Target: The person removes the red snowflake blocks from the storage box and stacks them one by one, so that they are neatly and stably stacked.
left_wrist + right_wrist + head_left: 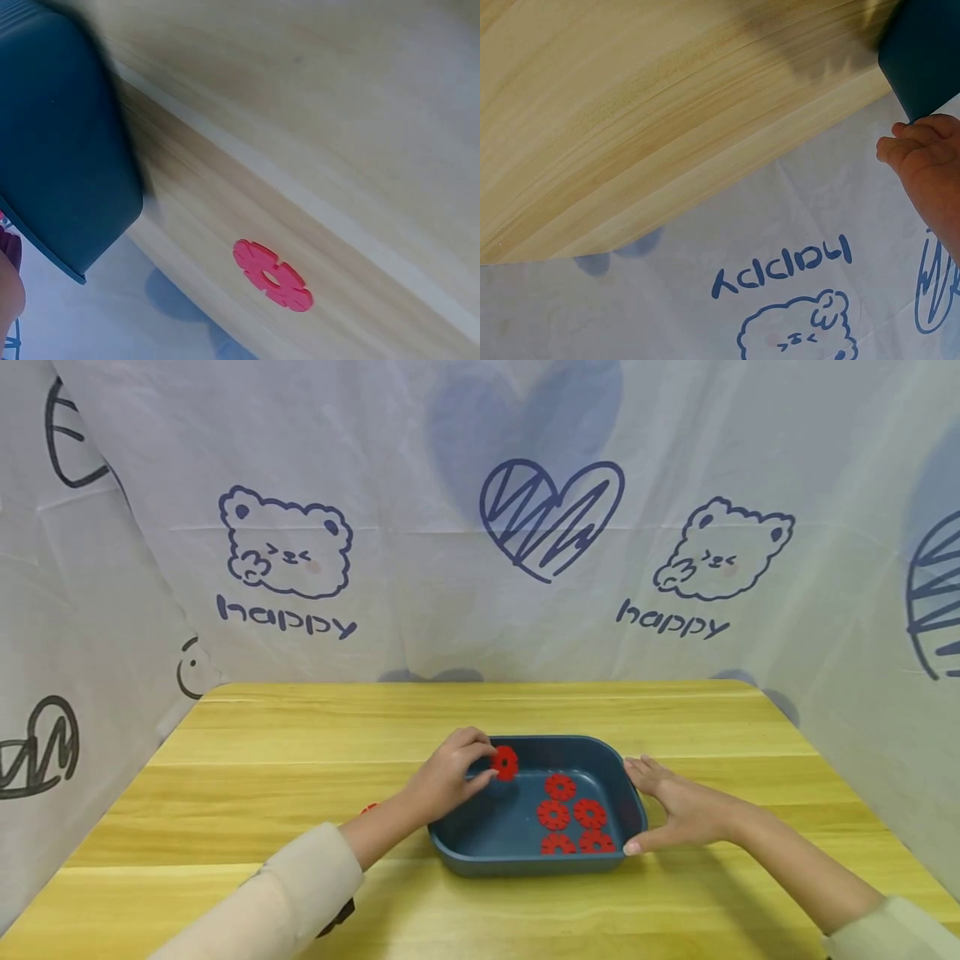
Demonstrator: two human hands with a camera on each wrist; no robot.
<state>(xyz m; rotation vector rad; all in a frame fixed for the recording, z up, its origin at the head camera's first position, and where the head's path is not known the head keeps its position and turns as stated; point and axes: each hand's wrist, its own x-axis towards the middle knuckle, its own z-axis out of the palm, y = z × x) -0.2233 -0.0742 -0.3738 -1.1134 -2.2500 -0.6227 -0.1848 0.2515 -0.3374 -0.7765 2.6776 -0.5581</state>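
Note:
A dark blue rectangular basin (540, 866) stands on the table, with several red notched plastic discs (553, 815) lying on the right side of its floor. Over the basin's left end, my left hand (447, 774) pinches another red notched disc (505, 763) between thumb and fingers. My right hand (678, 806) is spread at the basin's right end, thumb at the near corner and fingertips at the rim. In the right wrist view, that hand's fingers (922, 139) show at the basin's edge. Only a sliver of my left hand (9, 289) appears in the left wrist view.
One loose red disc (271, 276) lies on the wooden table left of the basin, mostly hidden behind my left forearm in the head view. A white printed cloth (420, 593) hangs along the table's back and sides.

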